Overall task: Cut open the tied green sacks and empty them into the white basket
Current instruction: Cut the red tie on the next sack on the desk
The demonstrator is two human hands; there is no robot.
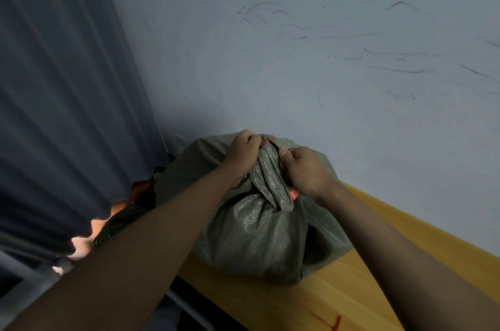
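A bulging green sack of coarse woven plastic sat on the far left end of a yellow wooden table, close against a scuffed pale wall. Its weave caught the light in small glints, and the cloth looked dull olive and creased, with deep folds running up toward the mouth. The mouth was gathered into a twisted neck that flopped toward the near side, its loose end hanging down over the sack's rounded front. A thin red tie cinched the neck at its far end, and a small red label showed near the loose end. The sack was full and rounded, and its right side sagged into a dark hollow near the tabletop.

The left hand was clenched round the gathered neck just left of the red tie, fingers curled over the cloth. The right hand grasped the neck from the right side, thumb pressed up along the twisted cloth and fingers wrapped behind it. Both forearms reached in from the near edge.

A second green sack lay lower at the left, partly hidden by the left arm. Behind it hung a dark grey curtain, with something orange showing below its hem. A red strip lay on the near part of the table.
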